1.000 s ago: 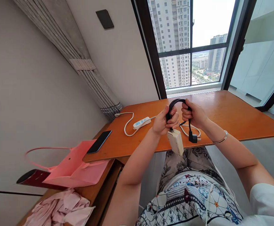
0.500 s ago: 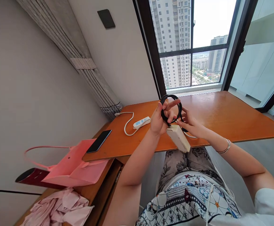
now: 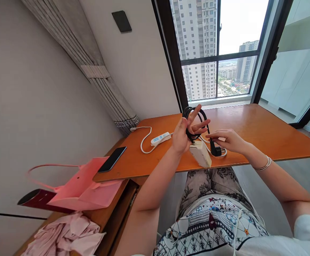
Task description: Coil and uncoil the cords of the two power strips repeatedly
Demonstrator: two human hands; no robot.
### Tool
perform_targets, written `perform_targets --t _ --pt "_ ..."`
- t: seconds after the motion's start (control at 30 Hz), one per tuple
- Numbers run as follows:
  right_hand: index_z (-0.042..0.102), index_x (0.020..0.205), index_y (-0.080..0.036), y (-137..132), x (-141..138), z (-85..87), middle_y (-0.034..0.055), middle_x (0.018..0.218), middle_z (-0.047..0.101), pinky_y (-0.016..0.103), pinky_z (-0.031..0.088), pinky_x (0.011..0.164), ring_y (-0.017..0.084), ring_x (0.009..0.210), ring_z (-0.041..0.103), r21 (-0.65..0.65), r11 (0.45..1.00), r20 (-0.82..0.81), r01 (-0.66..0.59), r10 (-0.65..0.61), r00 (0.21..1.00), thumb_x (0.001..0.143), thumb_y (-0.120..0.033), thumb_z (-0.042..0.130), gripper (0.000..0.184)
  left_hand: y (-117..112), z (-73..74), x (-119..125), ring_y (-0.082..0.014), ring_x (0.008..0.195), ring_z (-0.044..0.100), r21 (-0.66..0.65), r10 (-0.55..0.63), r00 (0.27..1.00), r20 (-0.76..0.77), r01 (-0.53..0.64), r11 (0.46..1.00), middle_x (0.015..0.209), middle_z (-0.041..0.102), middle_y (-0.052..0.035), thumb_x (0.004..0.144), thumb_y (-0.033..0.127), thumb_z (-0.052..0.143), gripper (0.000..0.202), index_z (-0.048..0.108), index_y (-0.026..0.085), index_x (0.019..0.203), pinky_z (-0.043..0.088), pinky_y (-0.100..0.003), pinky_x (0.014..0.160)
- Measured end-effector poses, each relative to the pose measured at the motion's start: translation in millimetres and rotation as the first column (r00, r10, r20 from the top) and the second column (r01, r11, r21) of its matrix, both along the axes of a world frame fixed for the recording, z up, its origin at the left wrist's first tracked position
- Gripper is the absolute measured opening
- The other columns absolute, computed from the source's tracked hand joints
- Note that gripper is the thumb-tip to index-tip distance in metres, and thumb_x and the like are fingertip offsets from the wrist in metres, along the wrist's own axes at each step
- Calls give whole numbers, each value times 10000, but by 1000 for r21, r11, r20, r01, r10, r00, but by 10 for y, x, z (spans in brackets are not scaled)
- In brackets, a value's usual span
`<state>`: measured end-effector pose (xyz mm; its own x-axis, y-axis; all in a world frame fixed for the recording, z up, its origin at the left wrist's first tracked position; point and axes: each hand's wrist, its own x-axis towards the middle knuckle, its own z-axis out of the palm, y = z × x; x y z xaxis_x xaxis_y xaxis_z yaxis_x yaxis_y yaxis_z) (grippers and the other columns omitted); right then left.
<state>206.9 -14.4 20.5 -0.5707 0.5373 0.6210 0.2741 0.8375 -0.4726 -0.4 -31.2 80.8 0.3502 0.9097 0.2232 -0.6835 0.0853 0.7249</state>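
The left hand (image 3: 184,132), fingers apart, wears the thin black looped cable (image 3: 186,111); best wind loosely. The right hand (image 3: 231,140) nears the blocky black plastic plug (image 3: 216,151); its grip, I can't tell.

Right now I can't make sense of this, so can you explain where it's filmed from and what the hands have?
There's no machine: a person uses two bare hands, seen by a camera on their own head. The black cord is looped around fingers of the left hand, with a pale adapter at its end, below that hand. The right hand has its fingertips by the cord, just above the plug; whether they grip it, I can't tell. On the table lie a phone and white power strip.
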Motion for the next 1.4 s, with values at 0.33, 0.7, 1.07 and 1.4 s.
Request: perform_targets --t 0.33,0.7,1.07,1.4 --pt "777 949 -291 7 -95 238 68 883 723 351 524 758 200 825 657 361 932 40 -37 24 999 958 -483 589 269 19 -81 47 -208 966 757 0 -39 999 26 39 999 1222 727 -60 917 577 585 342 597 235 924 601 -232 663" --pt "616 695 -239 -79 -504 67 29 684 629 367 484 718 195 671 563 60 968 -373 244 -205 905 864 -573 651 376 -56 -43 126 -137 572 676 19 31 999 32 -32 999 678 702 -3 1004 528 438 435 460 208 711 534 -262 621" --pt "592 992 -266 -141 -605 42 92 1224 514 439 496 952 276 1204 496 -171 960 -588 221 -279 759 595 -484 866 530 -44 -117 14 -131 252 438 20 -69 998 -15 69 997 341 382 87 1018 619 228 558 425 222 680 454 -281 538" --pt "609 946 -201 -51 -705 267 -80 565 383 256 474 532 108 512 419 -539 630 -818 -559 -233 526 789 -605 713 446 38 -226 -12 -115 201 328 23 -116 993 -16 116 993 328 228 116 1058 491 175 487 334 222 684 433 -266 528"
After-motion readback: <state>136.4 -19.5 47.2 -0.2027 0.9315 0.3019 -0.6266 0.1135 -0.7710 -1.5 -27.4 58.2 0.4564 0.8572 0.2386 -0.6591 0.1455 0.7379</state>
